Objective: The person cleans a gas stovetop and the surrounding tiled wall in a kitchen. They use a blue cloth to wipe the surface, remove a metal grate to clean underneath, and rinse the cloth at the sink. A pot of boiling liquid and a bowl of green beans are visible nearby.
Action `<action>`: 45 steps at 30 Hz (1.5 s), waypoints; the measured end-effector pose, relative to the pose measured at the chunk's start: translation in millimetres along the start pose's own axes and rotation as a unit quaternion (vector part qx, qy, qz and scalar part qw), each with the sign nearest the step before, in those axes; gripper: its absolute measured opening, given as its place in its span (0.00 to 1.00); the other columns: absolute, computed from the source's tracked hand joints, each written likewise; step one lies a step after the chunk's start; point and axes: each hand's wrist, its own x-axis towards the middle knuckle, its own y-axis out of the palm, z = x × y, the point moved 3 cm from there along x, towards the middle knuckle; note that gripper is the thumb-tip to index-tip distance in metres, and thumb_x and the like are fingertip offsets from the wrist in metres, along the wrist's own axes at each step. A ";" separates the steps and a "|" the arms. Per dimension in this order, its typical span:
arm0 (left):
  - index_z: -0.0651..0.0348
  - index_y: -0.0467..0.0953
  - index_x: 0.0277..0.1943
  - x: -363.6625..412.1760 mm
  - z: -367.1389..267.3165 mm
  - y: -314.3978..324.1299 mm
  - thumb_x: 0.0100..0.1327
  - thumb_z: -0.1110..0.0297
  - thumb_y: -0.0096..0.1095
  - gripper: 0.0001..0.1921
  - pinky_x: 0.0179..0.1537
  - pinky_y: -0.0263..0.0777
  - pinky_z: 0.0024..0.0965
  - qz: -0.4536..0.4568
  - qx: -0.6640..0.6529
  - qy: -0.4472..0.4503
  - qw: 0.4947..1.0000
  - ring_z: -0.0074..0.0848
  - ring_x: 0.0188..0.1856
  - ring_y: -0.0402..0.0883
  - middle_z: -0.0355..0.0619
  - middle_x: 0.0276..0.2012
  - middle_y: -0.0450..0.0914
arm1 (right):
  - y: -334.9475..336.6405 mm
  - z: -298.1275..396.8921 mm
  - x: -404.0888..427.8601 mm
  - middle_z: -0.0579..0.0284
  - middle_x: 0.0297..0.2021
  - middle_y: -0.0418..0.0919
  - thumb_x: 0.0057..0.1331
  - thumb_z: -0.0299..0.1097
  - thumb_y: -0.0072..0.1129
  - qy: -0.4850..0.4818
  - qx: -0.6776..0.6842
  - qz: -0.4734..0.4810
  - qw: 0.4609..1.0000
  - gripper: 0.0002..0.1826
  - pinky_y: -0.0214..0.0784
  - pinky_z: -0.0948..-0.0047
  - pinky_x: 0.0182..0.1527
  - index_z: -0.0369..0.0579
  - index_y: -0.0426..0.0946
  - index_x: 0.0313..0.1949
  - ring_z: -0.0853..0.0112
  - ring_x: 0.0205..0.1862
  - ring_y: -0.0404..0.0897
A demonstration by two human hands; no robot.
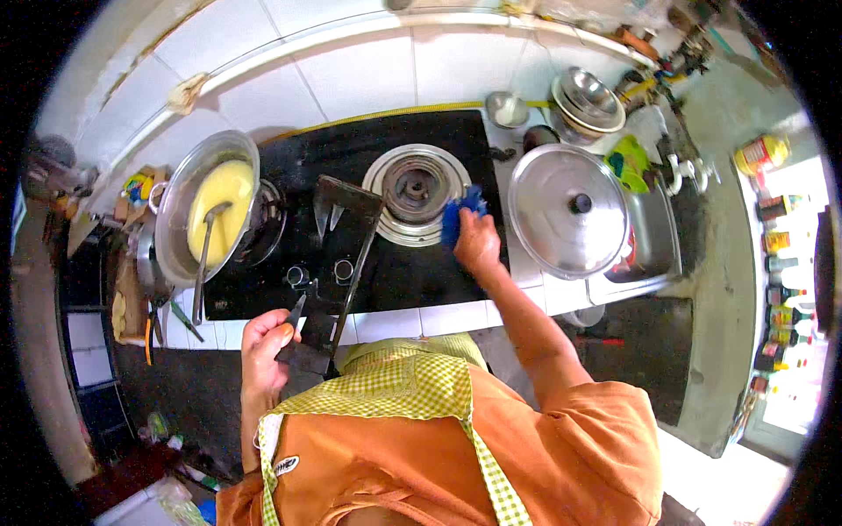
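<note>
My right hand point(477, 244) presses a blue scrubbing cloth or pad point(454, 220) at the right side of the round gas burner point(416, 187), where the metal ring meets the black hob top point(434, 279). In my left hand point(264, 345) is a dark metal pot-support frame point(350, 189), lifted and tilted over the front of the hob. Its pointed prongs face inward. Two control knobs point(297, 275) show behind the frame. On the left burner stands a large metal pot point(172, 217) of thick yellow mixture point(227, 187), with a metal ladle point(209, 240) resting in it.
A lidded metal pot point(559, 197) sits right of the hob, before a steel sink point(651, 230). Stacked bowls point(587, 98) and a small metal bowl point(506, 109) stand behind. A green-handled utensil point(186, 321) lies at the counter's left edge. Bottles line the right wall.
</note>
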 end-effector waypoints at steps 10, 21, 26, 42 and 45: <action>0.66 0.71 0.25 10.4 -9.6 0.4 0.49 0.70 0.51 0.07 0.27 0.58 0.17 0.087 0.076 0.043 0.992 0.15 0.23 0.67 0.39 0.21 0.72 | -132.0 -44.1 -103.5 0.51 0.28 0.76 0.50 0.31 0.50 0.156 -0.141 0.319 0.924 0.11 0.67 0.61 0.34 0.47 0.73 0.35 0.59 0.34 0.74; 0.67 0.72 0.28 14.3 -9.6 15.3 0.49 0.72 0.52 0.07 0.28 0.59 0.18 0.091 0.059 0.039 0.993 0.16 0.24 0.67 0.39 0.22 0.73 | -21.4 40.5 -54.6 0.60 0.38 0.69 0.48 0.31 0.51 -0.102 0.072 0.016 0.992 0.15 0.71 0.69 0.22 0.52 0.69 0.39 0.64 0.30 0.71; 0.66 0.71 0.25 16.3 -6.2 19.0 0.49 0.72 0.52 0.06 0.27 0.58 0.18 0.016 0.053 0.038 0.998 0.16 0.23 0.67 0.39 0.21 0.72 | -42.0 -20.2 -64.4 0.54 0.35 0.68 0.52 0.32 0.47 0.135 -0.033 0.059 0.989 0.12 0.70 0.59 0.28 0.49 0.66 0.38 0.58 0.36 0.73; 0.68 0.71 0.26 30.2 -7.1 22.5 0.49 0.72 0.51 0.07 0.28 0.58 0.18 0.042 0.043 0.042 0.997 0.16 0.24 0.66 0.39 0.21 0.72 | -29.9 31.9 -84.6 0.45 0.48 0.62 0.53 0.36 0.50 0.072 0.040 0.163 0.983 0.17 0.71 0.60 0.27 0.46 0.66 0.42 0.53 0.25 0.76; 0.67 0.71 0.26 23.3 -9.3 10.5 0.48 0.72 0.51 0.06 0.27 0.58 0.19 0.049 0.050 0.050 0.996 0.16 0.23 0.67 0.39 0.21 0.72 | -11.5 26.0 -54.2 0.43 0.47 0.63 0.54 0.33 0.46 0.078 0.006 0.147 0.986 0.16 0.71 0.59 0.26 0.44 0.65 0.42 0.54 0.25 0.76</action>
